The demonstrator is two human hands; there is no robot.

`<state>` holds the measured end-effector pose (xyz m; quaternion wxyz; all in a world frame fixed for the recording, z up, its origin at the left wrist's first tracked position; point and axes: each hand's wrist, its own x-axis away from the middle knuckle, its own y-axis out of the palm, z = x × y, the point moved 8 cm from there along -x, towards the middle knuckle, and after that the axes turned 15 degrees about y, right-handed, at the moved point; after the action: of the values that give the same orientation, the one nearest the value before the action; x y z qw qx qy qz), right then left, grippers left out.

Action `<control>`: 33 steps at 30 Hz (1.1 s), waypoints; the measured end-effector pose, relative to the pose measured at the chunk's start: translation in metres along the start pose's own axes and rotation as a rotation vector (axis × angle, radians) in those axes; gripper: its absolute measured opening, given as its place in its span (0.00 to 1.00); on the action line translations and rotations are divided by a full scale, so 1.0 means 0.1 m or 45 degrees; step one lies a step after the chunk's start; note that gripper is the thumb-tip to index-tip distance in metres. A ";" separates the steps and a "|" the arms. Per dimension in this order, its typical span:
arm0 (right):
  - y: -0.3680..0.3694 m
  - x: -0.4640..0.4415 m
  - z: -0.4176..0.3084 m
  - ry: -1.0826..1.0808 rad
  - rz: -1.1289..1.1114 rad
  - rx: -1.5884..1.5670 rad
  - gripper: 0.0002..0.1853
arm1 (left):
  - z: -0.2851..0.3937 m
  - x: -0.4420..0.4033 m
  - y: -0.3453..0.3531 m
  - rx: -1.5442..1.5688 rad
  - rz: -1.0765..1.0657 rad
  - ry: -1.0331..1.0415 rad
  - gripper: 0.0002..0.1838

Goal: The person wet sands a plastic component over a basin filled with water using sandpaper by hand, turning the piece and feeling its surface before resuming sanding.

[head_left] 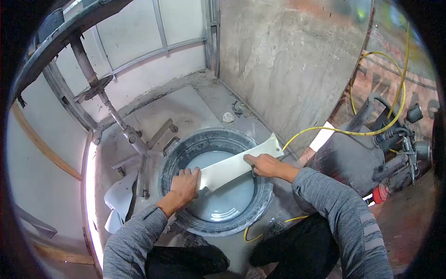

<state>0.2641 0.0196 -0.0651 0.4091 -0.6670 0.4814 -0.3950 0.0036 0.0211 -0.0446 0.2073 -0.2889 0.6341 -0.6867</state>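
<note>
A long, pale cream panel (227, 170), slightly curved and with a small hole near its right end, lies slantwise above a round dark tub (181, 145). My left hand (185, 185) is closed on the panel's lower left end. A bit of something grey shows beside its fingers, too little to identify. Nearer the upper right end, my right hand (265, 165) grips the panel with the thumb on top and the other fingers mostly hidden beneath. Cloudy whitish water (223, 200) fills the lower part of the tub.
A yellow hose (325, 128) runs behind the tub toward a dark tank (341, 156) at right. On the left stands a metal stand (139, 144) with casters. White curved pieces (120, 200) rest beside it. A large board (283, 60) leans at the back.
</note>
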 end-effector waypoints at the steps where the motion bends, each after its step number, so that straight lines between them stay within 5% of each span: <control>1: 0.00 0.01 0.00 -0.016 -0.002 -0.008 0.30 | -0.01 0.00 0.01 0.000 -0.003 -0.013 0.46; 33: -0.02 -0.04 0.02 0.017 -0.036 -0.002 0.29 | -0.05 -0.01 0.05 0.001 0.012 0.012 0.42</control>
<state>0.2659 0.0244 -0.0642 0.3998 -0.6714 0.4750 -0.4046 0.0008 0.0254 -0.0495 0.2076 -0.2823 0.6363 -0.6873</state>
